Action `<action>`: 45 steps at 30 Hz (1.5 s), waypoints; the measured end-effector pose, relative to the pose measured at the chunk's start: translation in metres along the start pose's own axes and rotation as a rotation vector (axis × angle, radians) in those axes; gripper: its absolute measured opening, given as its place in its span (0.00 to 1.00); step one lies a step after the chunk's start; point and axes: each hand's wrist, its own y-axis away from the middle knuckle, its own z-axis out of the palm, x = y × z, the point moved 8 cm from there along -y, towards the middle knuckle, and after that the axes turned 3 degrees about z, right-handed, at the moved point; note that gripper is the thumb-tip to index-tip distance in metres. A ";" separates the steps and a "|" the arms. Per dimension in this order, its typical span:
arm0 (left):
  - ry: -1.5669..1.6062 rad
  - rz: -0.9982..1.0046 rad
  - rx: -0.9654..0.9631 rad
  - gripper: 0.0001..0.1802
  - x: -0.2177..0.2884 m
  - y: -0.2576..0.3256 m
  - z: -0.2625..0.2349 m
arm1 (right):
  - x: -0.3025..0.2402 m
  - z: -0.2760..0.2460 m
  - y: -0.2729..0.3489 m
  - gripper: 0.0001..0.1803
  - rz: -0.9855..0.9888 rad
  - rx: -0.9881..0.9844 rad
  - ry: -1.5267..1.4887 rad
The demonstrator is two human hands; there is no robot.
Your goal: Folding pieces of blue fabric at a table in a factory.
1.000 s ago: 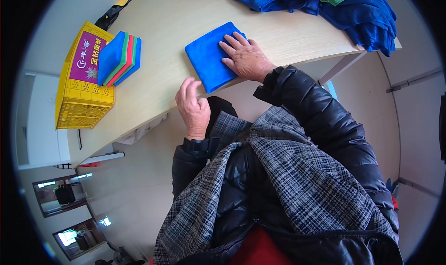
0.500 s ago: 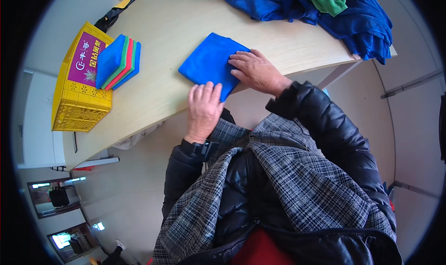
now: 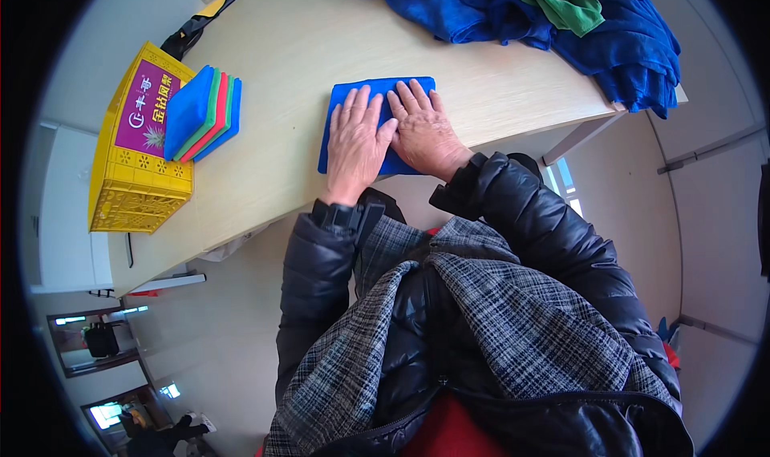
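Observation:
A folded blue cloth [image 3: 345,96] lies flat on the pale wooden table [image 3: 305,48], near its front edge. My left hand [image 3: 354,140] and my right hand [image 3: 423,130] both press down on the cloth, palms flat, fingers spread, side by side and touching. Neither hand grips anything. Most of the cloth is hidden under my hands.
A yellow plastic crate [image 3: 136,148] stands at the table's left end with a stack of folded blue, green and red cloths [image 3: 200,112] on it. A heap of unfolded blue, green and red cloths [image 3: 545,12] lies at the back right. A black strap [image 3: 188,28] lies behind the crate.
My left hand has come up from the table's edge onto the blue cloth beside my right hand. The cloth now lies squarer to the edge, both palms flat on it.

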 end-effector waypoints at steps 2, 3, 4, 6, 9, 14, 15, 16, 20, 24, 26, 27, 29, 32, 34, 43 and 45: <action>-0.005 -0.001 -0.173 0.35 -0.010 -0.006 0.029 | 0.005 0.007 0.000 0.37 0.008 -0.028 0.007; 0.000 0.006 -0.177 0.35 -0.012 -0.008 0.032 | 0.009 0.009 0.000 0.38 0.016 -0.042 0.012; -0.007 -0.026 -0.193 0.37 -0.020 -0.007 0.034 | 0.012 0.010 0.000 0.38 0.025 -0.042 0.014; -0.024 -0.101 -0.225 0.40 -0.031 -0.001 0.036 | 0.009 0.006 0.001 0.39 0.043 -0.072 0.001; 0.020 -0.200 -0.222 0.40 -0.045 0.000 0.037 | 0.011 0.004 0.005 0.39 0.059 -0.089 -0.030; 0.040 -0.313 -0.199 0.40 -0.065 0.011 0.029 | 0.026 -0.004 0.010 0.39 0.079 -0.033 -0.054; 0.038 -0.308 -0.192 0.40 -0.063 0.010 0.025 | 0.027 -0.010 0.011 0.39 0.085 -0.017 -0.042; -0.078 -0.298 -0.231 0.39 -0.061 0.011 0.023 | 0.026 -0.014 0.010 0.39 0.084 -0.009 -0.039; -0.220 -0.208 -0.270 0.38 -0.051 -0.005 0.024 | 0.021 -0.018 0.006 0.37 0.095 -0.055 0.087; 0.005 -0.080 -0.219 0.37 -0.034 -0.020 0.037 | -0.005 -0.005 -0.011 0.36 -0.004 -0.003 0.109; 0.096 -0.112 -0.246 0.36 -0.036 -0.017 0.045 | -0.007 0.002 -0.009 0.35 -0.013 -0.007 0.018; 0.097 -0.111 -0.250 0.36 -0.037 -0.018 0.047 | -0.006 0.005 -0.008 0.35 -0.018 -0.010 -0.028; 0.062 -0.106 -0.225 0.37 -0.042 -0.019 0.047 | 0.001 0.011 -0.009 0.35 -0.013 -0.018 -0.031; 0.037 -0.140 -0.213 0.37 -0.047 -0.015 0.044 | 0.006 0.008 -0.009 0.36 -0.017 -0.032 -0.039; 0.027 -0.201 -0.208 0.38 -0.052 -0.010 0.040 | 0.011 0.003 -0.008 0.37 0.017 -0.034 -0.021; -0.069 -0.265 -0.223 0.37 -0.052 0.010 0.018 | 0.035 -0.011 0.005 0.38 0.133 -0.065 0.056; -0.190 -0.202 -0.170 0.35 -0.040 0.018 0.009 | 0.023 -0.018 0.005 0.38 0.086 -0.059 0.058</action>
